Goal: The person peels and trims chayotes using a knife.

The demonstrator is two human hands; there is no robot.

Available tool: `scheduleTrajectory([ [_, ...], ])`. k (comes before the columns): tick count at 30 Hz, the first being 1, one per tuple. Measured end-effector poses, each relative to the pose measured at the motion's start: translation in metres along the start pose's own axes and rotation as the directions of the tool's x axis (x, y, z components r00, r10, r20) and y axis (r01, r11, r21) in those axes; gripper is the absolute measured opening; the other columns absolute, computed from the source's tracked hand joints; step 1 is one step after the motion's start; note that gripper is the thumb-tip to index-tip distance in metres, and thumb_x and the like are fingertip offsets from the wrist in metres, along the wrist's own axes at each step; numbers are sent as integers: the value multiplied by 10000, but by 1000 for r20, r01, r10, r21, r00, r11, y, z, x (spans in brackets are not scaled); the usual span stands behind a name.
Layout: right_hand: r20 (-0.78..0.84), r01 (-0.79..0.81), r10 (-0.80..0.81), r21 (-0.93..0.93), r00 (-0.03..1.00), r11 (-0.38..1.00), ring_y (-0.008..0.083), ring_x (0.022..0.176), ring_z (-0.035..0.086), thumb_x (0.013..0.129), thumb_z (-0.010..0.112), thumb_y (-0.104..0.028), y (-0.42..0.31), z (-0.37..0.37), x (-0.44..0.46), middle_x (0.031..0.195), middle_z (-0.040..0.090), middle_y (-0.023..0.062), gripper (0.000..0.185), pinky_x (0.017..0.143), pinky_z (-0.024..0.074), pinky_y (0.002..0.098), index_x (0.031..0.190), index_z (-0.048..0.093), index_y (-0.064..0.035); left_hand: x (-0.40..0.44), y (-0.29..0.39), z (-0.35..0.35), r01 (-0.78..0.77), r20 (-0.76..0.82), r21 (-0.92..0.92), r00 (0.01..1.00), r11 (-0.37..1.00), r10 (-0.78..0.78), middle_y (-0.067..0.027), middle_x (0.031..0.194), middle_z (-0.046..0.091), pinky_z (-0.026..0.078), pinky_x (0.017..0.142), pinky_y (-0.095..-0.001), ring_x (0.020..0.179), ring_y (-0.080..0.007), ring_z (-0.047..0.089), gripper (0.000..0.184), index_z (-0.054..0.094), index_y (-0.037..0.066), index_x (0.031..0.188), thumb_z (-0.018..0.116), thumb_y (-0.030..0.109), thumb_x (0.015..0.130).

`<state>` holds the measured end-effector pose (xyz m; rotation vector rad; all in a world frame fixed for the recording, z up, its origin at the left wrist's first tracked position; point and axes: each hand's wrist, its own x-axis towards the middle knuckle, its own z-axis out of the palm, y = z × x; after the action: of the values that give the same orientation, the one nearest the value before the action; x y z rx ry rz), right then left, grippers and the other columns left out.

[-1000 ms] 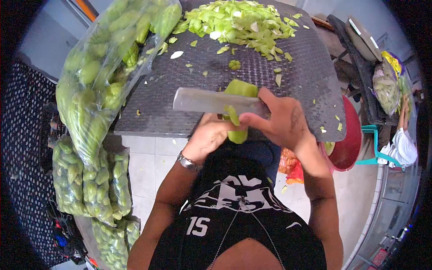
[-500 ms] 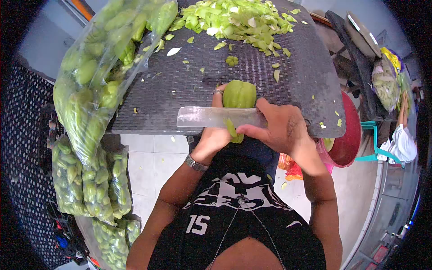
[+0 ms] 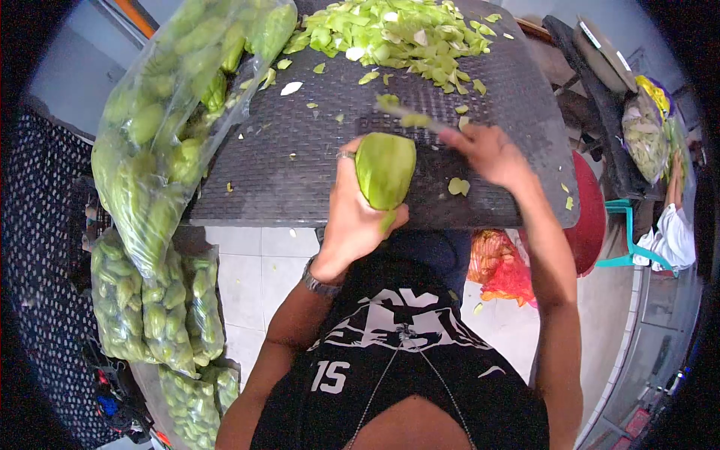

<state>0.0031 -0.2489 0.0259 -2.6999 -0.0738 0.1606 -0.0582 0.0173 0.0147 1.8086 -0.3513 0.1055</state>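
Over the front edge of the dark woven-pattern table, my left hand is wrapped round a green chayote with a pale, peeled-looking surface. My right hand, to the right and farther forward, is closed on a knife whose blade points left, blurred by motion. A green piece is at the blade. Loose green peelings lie heaped at the table's far side.
A large clear bag of chayotes lies over the table's left side, with more bagged chayotes below. Right of the table are a red tub, a red net bag and a teal stool. Another person's arm shows far right.
The knife in my right hand has moved off the chayote, forward and right over the table. My left hand has turned the chayote upward and tilted it. A thin piece now lies right of it.
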Motion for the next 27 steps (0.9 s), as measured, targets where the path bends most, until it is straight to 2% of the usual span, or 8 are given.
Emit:
scheduleTrajectory([
  [3,194,-205,176,136,965,969,473,864,672,1009,504,-603,-8,-26,4,801,653,276,585,723,512,524,1043,686,-48,20,-18,-4,170,8,-140,985,975,-170,-142,1261,616,493,1012,-366,1172,-241,619,916,418,10,1397,885,38,609],
  [7,29,92,-100,191,995,977,321,648,617,1028,509,-559,-25,-25,-8,698,572,195,535,580,473,453,969,666,-50,36,-27,-6,215,33,-289,976,933,-215,-138,1269,617,492,1016,-349,1163,-215,618,955,431,1,1392,923,75,577],
  [9,-58,283,-279,69,958,957,448,769,658,1065,460,-483,-34,-11,-14,835,615,272,406,689,500,537,1220,661,-166,43,-36,-3,131,13,-288,991,948,-133,-119,1227,635,506,1006,-357,1133,-225,632,927,434,16,1389,913,77,597],
  [12,-91,525,-538,-135,838,840,454,721,657,1025,509,-538,-55,-3,-31,772,620,238,460,662,515,549,1109,664,-113,41,-48,5,-8,1,-2,1000,1000,8,-110,1223,638,531,977,-377,1101,-225,648,894,426,13,1388,890,72,626],
  [13,-96,538,-553,-140,828,831,456,706,658,1009,525,-560,-63,-1,-34,753,623,229,488,654,519,553,1073,662,-96,40,-12,8,111,58,-163,993,980,-103,-124,1245,650,548,950,-382,1095,-240,667,891,415,12,1405,873,74,644],
  [19,-37,339,-340,-30,940,940,472,709,673,918,549,-717,-56,-7,-22,727,656,238,703,664,531,550,949,642,-21,36,-13,-1,-15,106,135,994,991,1,-158,1151,675,553,905,-386,1074,-266,682,780,495,9,1320,835,55,620],
  [24,11,229,-229,20,973,973,481,713,623,980,557,-595,-39,-4,-16,679,583,246,611,624,453,495,831,578,-3,25,-21,-1,112,3,131,994,985,-114,-163,1151,667,538,911,-374,1066,-251,675,747,511,-13,1276,828,68,605],
  [27,40,-17,14,83,999,996,465,900,690,954,498,-717,-15,-6,1,841,680,291,735,771,527,530,916,692,-9,16,-12,-4,89,-45,-39,995,995,-91,-138,1132,665,528,923,-372,1057,-250,668,737,512,-8,1261,831,81,602],
])
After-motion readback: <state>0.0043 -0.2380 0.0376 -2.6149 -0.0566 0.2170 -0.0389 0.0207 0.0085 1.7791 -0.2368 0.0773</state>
